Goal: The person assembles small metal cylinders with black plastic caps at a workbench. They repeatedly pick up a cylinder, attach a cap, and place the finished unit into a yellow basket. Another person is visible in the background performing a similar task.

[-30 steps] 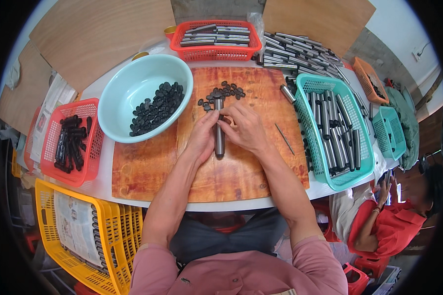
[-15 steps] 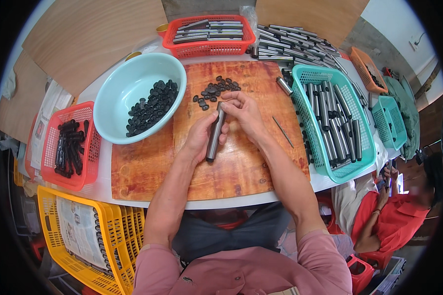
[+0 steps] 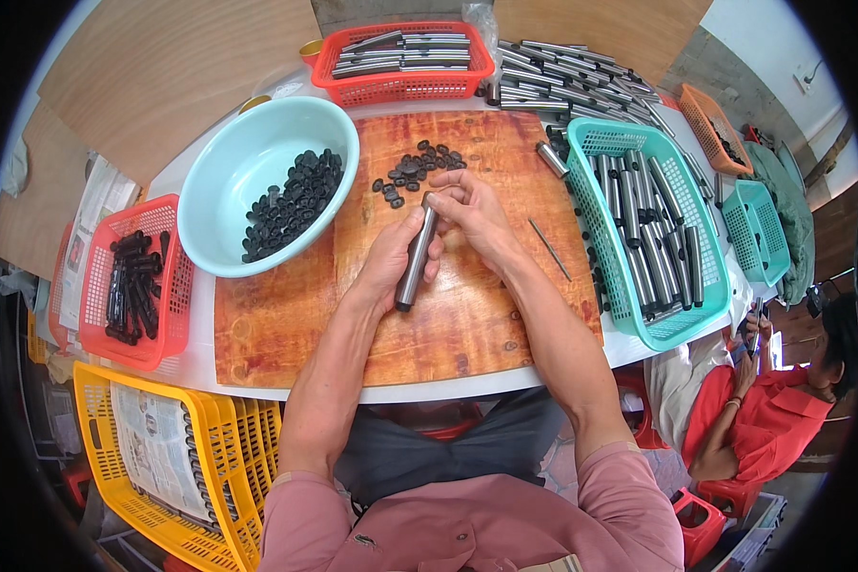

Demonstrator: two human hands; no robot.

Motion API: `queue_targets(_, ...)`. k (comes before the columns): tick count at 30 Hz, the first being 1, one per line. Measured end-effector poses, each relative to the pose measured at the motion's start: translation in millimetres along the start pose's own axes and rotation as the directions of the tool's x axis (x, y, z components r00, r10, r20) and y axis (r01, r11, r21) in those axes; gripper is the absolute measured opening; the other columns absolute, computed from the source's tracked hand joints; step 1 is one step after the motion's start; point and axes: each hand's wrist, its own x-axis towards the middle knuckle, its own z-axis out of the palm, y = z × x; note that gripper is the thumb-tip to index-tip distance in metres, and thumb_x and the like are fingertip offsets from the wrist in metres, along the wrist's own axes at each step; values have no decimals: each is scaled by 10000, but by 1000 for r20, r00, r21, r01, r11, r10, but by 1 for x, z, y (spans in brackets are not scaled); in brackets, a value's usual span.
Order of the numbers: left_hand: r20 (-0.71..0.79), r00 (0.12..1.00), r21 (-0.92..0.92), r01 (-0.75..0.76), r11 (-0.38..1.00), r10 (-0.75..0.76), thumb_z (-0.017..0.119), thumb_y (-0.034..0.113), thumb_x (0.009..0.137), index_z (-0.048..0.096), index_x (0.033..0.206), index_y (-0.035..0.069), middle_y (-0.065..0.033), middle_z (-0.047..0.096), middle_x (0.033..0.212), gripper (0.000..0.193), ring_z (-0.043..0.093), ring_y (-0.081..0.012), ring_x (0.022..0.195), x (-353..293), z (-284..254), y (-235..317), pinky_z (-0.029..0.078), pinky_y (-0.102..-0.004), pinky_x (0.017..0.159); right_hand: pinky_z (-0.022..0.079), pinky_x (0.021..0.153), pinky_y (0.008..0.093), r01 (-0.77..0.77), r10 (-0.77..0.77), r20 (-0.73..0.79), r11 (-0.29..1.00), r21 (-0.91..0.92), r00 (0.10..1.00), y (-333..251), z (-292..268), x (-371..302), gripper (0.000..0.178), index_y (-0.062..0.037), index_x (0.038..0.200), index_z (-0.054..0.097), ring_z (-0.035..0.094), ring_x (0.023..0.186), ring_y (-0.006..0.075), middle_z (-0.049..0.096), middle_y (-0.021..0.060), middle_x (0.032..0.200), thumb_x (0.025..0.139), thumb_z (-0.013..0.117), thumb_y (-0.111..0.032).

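Note:
My left hand (image 3: 398, 250) is wrapped round a dark metal tube (image 3: 415, 262), which slants over the wooden board (image 3: 305, 334) with a black end toward me. At the tube's far end, the thumb and fingers of my right hand (image 3: 469, 212) press together on its rim; whether a small part sits between them is hidden. Just beyond my hands lies a loose pile of small black plugs (image 3: 415, 167). A thin metal rod (image 3: 549, 248) rests on the board, right of my right forearm.
Left stands a pale blue basin (image 3: 210, 205) of black plugs, beside a red basket (image 3: 176, 315) of black parts. A green basket (image 3: 713, 276) of tubes is at right. Behind are a red basket (image 3: 391, 91) and piled tubes (image 3: 582, 81). A person in red (image 3: 763, 419) sits at right.
Both hands keep their hold on the tube, nearly unmoved. The view has shifted slightly. The seated person at right has shifted a little.

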Motion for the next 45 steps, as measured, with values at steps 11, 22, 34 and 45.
queue_targets(11, 80, 991, 37, -114, 993, 111, 556, 389, 1056, 638, 1144, -1, -87, 691, 879, 408, 673, -129, 670, 4, -6, -1, 536, -237, 582, 531, 787, 285, 131, -133, 20, 988, 86, 991, -13, -5, -5, 421, -1, 1260, 524, 643, 861, 126, 689, 74, 1003, 909, 734, -99)
queue_targets(22, 106, 955, 181, -292, 939, 277, 570, 312, 1054, 709, 1082, 30, -2, 660, 901, 315, 585, -83, 744, 4, -9, -8, 468, -240, 662, 520, 853, 289, 357, -352, 62, 930, -88, 934, -35, 8, -26, 460, -10, 1251, 544, 660, 977, 143, 694, 84, 1080, 843, 758, -4)
queue_targets(34, 140, 936, 234, -349, 908, 324, 542, 313, 1060, 645, 1126, 11, -35, 654, 842, 326, 633, -114, 669, -9, 5, 3, 489, -244, 597, 536, 837, 292, 255, -259, 39, 964, 81, 965, -37, 6, -26, 462, -9, 1262, 532, 659, 964, 144, 692, 93, 1062, 854, 751, -3)
queue_targets(45, 133, 984, 148, -137, 979, 118, 431, 417, 1091, 597, 1123, 34, -40, 645, 787, 419, 591, -95, 581, -4, 0, 2, 452, -223, 513, 506, 717, 274, 117, -116, -15, 986, 114, 993, -18, 1, -9, 449, 3, 1225, 544, 633, 814, 116, 686, 60, 940, 864, 791, -99)
